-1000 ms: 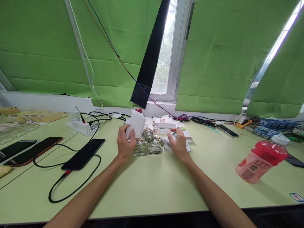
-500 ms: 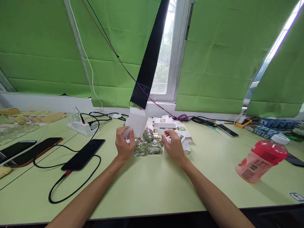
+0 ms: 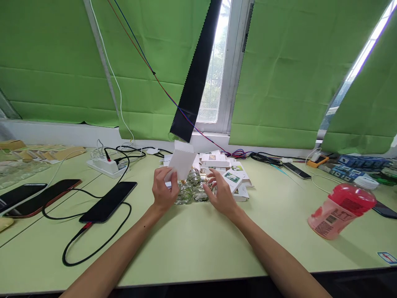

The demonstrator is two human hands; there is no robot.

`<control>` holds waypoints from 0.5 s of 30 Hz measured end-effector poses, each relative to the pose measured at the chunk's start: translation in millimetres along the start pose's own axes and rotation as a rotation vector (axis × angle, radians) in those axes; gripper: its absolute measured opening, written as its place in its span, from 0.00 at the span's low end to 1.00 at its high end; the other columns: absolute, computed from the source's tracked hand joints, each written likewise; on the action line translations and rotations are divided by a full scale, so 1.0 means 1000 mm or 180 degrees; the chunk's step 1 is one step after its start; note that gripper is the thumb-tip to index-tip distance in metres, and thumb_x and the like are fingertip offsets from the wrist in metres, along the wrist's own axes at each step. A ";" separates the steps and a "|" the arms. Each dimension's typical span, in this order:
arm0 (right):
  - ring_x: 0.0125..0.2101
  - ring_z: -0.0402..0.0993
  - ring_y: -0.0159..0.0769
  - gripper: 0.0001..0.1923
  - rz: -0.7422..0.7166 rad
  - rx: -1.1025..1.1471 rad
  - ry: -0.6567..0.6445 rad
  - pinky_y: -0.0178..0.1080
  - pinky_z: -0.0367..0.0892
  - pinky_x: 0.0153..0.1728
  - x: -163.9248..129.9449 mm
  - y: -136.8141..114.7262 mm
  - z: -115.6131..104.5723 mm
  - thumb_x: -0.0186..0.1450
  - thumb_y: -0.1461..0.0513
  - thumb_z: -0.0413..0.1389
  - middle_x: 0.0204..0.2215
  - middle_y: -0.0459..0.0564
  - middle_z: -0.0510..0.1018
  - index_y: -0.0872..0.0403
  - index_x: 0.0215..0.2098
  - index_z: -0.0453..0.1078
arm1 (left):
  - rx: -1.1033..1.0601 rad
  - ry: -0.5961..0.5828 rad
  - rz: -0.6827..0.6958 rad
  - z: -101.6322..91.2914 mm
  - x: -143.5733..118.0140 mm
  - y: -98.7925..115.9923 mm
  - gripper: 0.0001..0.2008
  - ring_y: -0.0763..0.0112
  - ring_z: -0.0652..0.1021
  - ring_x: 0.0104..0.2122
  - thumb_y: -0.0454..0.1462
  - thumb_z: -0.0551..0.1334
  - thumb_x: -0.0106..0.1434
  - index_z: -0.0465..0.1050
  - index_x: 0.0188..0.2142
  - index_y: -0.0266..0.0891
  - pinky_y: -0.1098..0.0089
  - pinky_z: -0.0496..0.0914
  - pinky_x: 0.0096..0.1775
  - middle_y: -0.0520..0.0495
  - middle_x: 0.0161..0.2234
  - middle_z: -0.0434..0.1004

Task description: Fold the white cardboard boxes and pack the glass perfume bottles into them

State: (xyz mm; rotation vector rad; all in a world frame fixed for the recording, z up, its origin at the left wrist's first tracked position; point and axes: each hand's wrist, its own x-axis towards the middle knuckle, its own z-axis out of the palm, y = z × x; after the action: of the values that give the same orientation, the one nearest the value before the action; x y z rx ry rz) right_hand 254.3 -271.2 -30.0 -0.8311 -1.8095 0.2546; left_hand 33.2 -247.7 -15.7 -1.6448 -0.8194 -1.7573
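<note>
Left hand [image 3: 165, 191] grips 1 white box [image 3: 181, 162].

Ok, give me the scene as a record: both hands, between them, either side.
left hand: holds a plain white cardboard box
right hand: fingers parted, close to rounded clear-glass bottles; contact unclear
between hands: those bottles
beside right hand: white cardboard boxes with printed pictures
left side: flat black phone with black cable
right side: red plastic bottle, white cap
</note>
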 end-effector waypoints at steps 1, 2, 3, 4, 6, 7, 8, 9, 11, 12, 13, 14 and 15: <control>0.39 0.79 0.41 0.26 0.0042 0.0062 -0.0006 0.45 0.77 0.38 0.000 -0.001 0.001 0.72 0.58 0.55 0.49 0.57 0.78 0.51 0.67 0.57 | 0.0008 0.0004 -0.0001 0.000 0.000 0.000 0.13 0.64 0.78 0.40 0.33 0.62 0.69 0.65 0.51 0.43 0.66 0.72 0.36 0.45 0.40 0.75; 0.39 0.79 0.40 0.28 0.0075 0.0116 -0.0008 0.44 0.77 0.38 -0.001 -0.002 0.002 0.72 0.58 0.56 0.49 0.57 0.78 0.51 0.68 0.55 | 0.0018 0.0004 0.0008 0.000 0.000 0.000 0.13 0.64 0.78 0.40 0.33 0.62 0.69 0.65 0.51 0.43 0.66 0.72 0.35 0.45 0.40 0.74; 0.39 0.79 0.40 0.29 0.0092 0.0156 -0.0015 0.44 0.78 0.38 -0.001 -0.002 0.002 0.72 0.57 0.56 0.50 0.58 0.78 0.51 0.69 0.54 | 0.0032 0.0006 0.0031 -0.001 0.000 0.000 0.14 0.64 0.77 0.39 0.32 0.62 0.69 0.64 0.51 0.43 0.66 0.72 0.35 0.45 0.40 0.74; 0.39 0.80 0.40 0.30 0.0095 0.0180 -0.0027 0.44 0.78 0.38 -0.001 -0.003 0.003 0.72 0.57 0.55 0.51 0.58 0.78 0.51 0.69 0.54 | 0.0043 0.0004 0.0058 -0.001 0.000 0.000 0.14 0.64 0.77 0.39 0.32 0.62 0.69 0.64 0.52 0.43 0.66 0.72 0.35 0.45 0.40 0.74; 0.40 0.80 0.40 0.30 0.0085 0.0191 -0.0054 0.45 0.78 0.39 -0.001 -0.003 0.003 0.72 0.57 0.55 0.51 0.58 0.78 0.50 0.70 0.53 | 0.0039 -0.0025 0.0095 -0.002 0.000 0.001 0.14 0.64 0.78 0.38 0.32 0.61 0.68 0.63 0.52 0.44 0.66 0.72 0.35 0.45 0.39 0.74; 0.39 0.80 0.40 0.30 0.0081 0.0188 -0.0061 0.45 0.78 0.39 -0.001 -0.003 0.003 0.72 0.57 0.55 0.51 0.58 0.78 0.50 0.70 0.53 | 0.0040 -0.0041 0.0097 -0.002 0.000 0.001 0.14 0.64 0.78 0.38 0.32 0.61 0.68 0.63 0.51 0.44 0.65 0.73 0.36 0.45 0.39 0.75; 0.39 0.81 0.41 0.31 0.0077 0.0184 -0.0064 0.45 0.78 0.39 -0.001 -0.003 0.003 0.72 0.57 0.55 0.51 0.58 0.78 0.50 0.70 0.53 | 0.0046 -0.0046 0.0098 -0.002 0.000 0.002 0.14 0.64 0.78 0.38 0.32 0.62 0.68 0.63 0.51 0.44 0.64 0.74 0.36 0.45 0.39 0.75; 0.39 0.81 0.41 0.31 0.0077 0.0182 -0.0063 0.45 0.78 0.39 -0.001 -0.003 0.003 0.72 0.57 0.55 0.51 0.58 0.78 0.50 0.70 0.53 | 0.0050 -0.0037 0.0098 -0.002 0.000 0.003 0.14 0.64 0.79 0.38 0.32 0.62 0.68 0.63 0.51 0.44 0.64 0.74 0.37 0.45 0.39 0.75; 0.39 0.81 0.41 0.31 0.0095 0.0180 -0.0076 0.45 0.78 0.39 -0.002 -0.003 0.003 0.72 0.56 0.55 0.50 0.57 0.79 0.50 0.70 0.53 | 0.0033 0.0007 0.0112 -0.002 0.000 0.005 0.14 0.64 0.79 0.38 0.32 0.62 0.68 0.63 0.51 0.44 0.65 0.74 0.35 0.45 0.40 0.75; 0.39 0.81 0.41 0.31 0.0111 0.0177 -0.0094 0.45 0.78 0.39 -0.002 -0.003 0.003 0.72 0.56 0.55 0.49 0.57 0.79 0.50 0.70 0.53 | 0.0013 0.0025 0.0131 -0.002 0.000 0.006 0.14 0.65 0.79 0.38 0.32 0.62 0.69 0.64 0.51 0.44 0.66 0.74 0.35 0.45 0.40 0.75; 0.39 0.81 0.41 0.30 0.0124 0.0173 -0.0114 0.45 0.78 0.39 -0.002 -0.002 0.003 0.72 0.56 0.55 0.49 0.56 0.79 0.49 0.70 0.53 | -0.0011 0.0031 0.0151 -0.001 0.000 0.007 0.14 0.65 0.79 0.38 0.32 0.62 0.69 0.64 0.51 0.44 0.66 0.74 0.34 0.45 0.40 0.76; 0.39 0.81 0.41 0.30 0.0129 0.0168 -0.0127 0.45 0.78 0.39 -0.002 -0.002 0.003 0.72 0.56 0.55 0.49 0.56 0.79 0.49 0.69 0.53 | -0.0031 0.0026 0.0161 -0.001 -0.001 0.007 0.13 0.65 0.79 0.38 0.32 0.62 0.69 0.64 0.51 0.44 0.67 0.74 0.33 0.45 0.40 0.76; 0.40 0.81 0.41 0.29 0.0121 0.0163 -0.0134 0.45 0.78 0.40 -0.002 -0.002 0.003 0.73 0.57 0.55 0.49 0.56 0.79 0.49 0.69 0.54 | -0.0040 0.0009 0.0147 -0.001 -0.002 0.007 0.13 0.65 0.79 0.38 0.33 0.62 0.69 0.64 0.51 0.44 0.67 0.74 0.32 0.45 0.40 0.76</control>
State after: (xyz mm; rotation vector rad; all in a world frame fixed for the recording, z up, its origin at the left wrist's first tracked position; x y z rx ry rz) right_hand 251.3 -273.1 -31.9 -0.8302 -1.8200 0.3438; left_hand 38.4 -253.0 -17.4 -1.6560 -0.7645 -1.7358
